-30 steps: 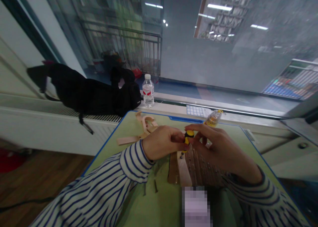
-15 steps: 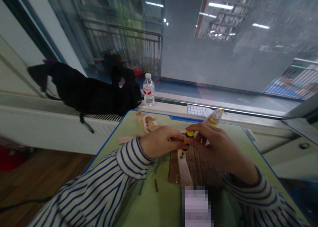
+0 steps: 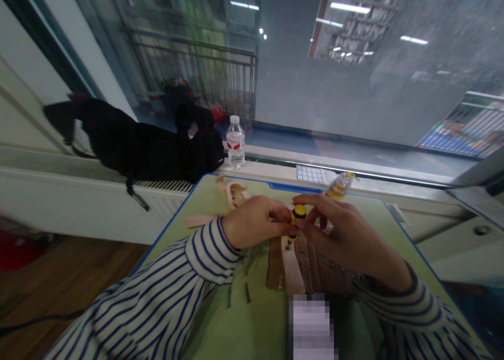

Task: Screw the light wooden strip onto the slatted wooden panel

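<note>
A small yellow-and-black screwdriver [image 3: 299, 211] stands nearly upright, its tip down at the upper end of a pale wooden strip [image 3: 293, 274]. My left hand [image 3: 254, 223] pinches the handle from the left, fingers closed. From the other side, my right hand [image 3: 348, 236] has thumb and fingertips closed round the top of the handle. Under the strip lies a ridged brown cardboard piece [image 3: 318, 271], dotted with many small screws or similar bits. Whether the tip sits in a screw head is too small to tell.
Loose screws [image 3: 248, 293] lie left of the cardboard on the green table [image 3: 252, 328]. Pale wooden parts [image 3: 236, 193] rest at the back left, a clear yellow-topped container [image 3: 339, 186] behind my right hand. On the sill stand a water bottle [image 3: 235, 144] and a black bag [image 3: 145, 145].
Both hands stay at the screwdriver. My left fingers have curled in more, and my right fingertips have shifted slightly left on the handle. The wooden strip has hardly moved.
</note>
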Tool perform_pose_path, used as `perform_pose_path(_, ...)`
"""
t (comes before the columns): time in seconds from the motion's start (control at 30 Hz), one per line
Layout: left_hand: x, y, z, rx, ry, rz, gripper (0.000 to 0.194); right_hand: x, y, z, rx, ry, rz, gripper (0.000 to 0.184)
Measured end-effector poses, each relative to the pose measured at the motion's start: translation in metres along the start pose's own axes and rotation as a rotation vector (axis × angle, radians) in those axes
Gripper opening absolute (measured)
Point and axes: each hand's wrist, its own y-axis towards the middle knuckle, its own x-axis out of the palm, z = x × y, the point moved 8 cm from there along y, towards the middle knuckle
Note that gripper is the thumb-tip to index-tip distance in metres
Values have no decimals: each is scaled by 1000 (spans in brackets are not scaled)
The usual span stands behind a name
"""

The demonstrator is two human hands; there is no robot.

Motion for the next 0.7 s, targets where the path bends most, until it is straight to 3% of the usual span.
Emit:
perform_pose_path(0.53, 6, -2, 1, 43, 41, -160, 22, 5, 1, 0, -5, -12, -24, 21)
perform_pose_path(0.7, 3, -2, -3, -15, 78, -90, 25, 3, 1, 0, -7, -12, 3, 19)
